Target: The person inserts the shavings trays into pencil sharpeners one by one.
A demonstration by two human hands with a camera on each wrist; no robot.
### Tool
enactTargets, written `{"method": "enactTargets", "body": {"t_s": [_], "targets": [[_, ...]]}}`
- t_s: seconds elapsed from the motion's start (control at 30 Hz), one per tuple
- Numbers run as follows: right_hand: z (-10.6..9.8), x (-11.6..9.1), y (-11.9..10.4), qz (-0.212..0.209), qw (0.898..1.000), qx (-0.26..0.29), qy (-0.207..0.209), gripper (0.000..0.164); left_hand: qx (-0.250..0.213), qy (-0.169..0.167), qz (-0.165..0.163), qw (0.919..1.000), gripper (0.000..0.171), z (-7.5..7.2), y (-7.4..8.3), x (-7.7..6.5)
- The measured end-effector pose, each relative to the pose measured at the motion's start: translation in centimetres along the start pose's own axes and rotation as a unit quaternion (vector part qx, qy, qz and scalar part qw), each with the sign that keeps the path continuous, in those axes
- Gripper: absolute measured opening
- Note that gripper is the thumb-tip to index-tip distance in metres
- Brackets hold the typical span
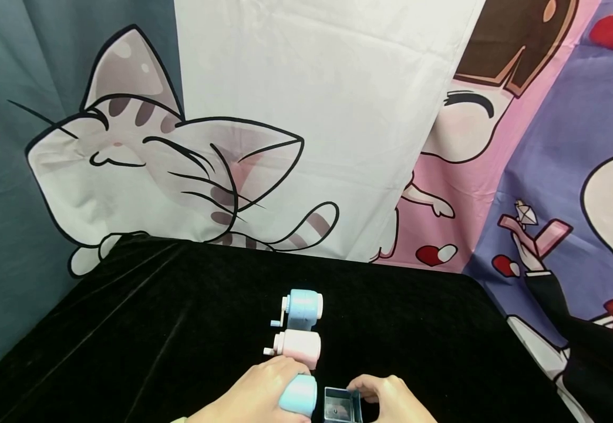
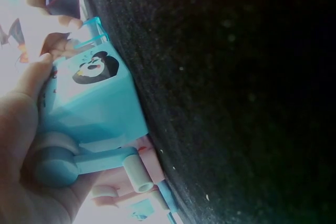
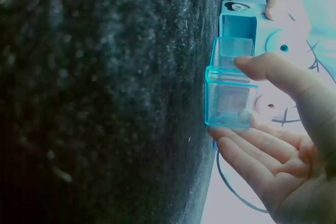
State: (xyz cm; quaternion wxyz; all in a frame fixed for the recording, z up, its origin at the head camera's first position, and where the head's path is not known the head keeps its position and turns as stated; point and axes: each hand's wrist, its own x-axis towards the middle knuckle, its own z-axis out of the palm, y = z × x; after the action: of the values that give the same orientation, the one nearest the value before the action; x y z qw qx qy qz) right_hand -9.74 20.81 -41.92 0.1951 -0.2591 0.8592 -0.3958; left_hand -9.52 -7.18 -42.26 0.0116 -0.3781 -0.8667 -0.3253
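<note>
My left hand [image 1: 256, 390] grips a light blue crank pencil sharpener [image 1: 299, 395] on the black cloth. In the left wrist view its panda picture [image 2: 95, 68] and its crank [image 2: 105, 162] show. A see-through bluish drawer [image 3: 231, 103] is pinched between the thumb and fingers of my right hand [image 1: 395, 402], just right of the sharpener and out of it. Seen from the right wrist, the sharpener's drawer slot [image 3: 238, 27] gapes, facing the drawer. From the head, the drawer's inside looks bare. Part of the sharpener is hidden under my left hand.
Just beyond my left hand stands a pink crank sharpener [image 1: 298, 345], with another blue sharpener [image 1: 305, 305] behind it. Black cloth [image 1: 417, 329] covers the table. A printed curtain [image 1: 306, 88] with a cartoon cat hangs at the back.
</note>
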Motion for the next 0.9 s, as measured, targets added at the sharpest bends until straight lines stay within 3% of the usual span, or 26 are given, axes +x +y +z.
{"method": "enactTargets", "body": {"t_s": [0.53, 0.9], "targets": [[0.3, 0.5, -0.8, -0.019, 1.000, -0.020, -0.001, 0.041, 0.005, 0.003, 0.007, 1.0000, 0.047, -0.1, -0.1, -0.2], [0.8, 0.9, -1.3, -0.011, 1.000, -0.025, -0.004, 0.044, 0.011, 0.006, 0.006, 0.9999, 0.047, 0.1, -0.1, -0.2]]}}
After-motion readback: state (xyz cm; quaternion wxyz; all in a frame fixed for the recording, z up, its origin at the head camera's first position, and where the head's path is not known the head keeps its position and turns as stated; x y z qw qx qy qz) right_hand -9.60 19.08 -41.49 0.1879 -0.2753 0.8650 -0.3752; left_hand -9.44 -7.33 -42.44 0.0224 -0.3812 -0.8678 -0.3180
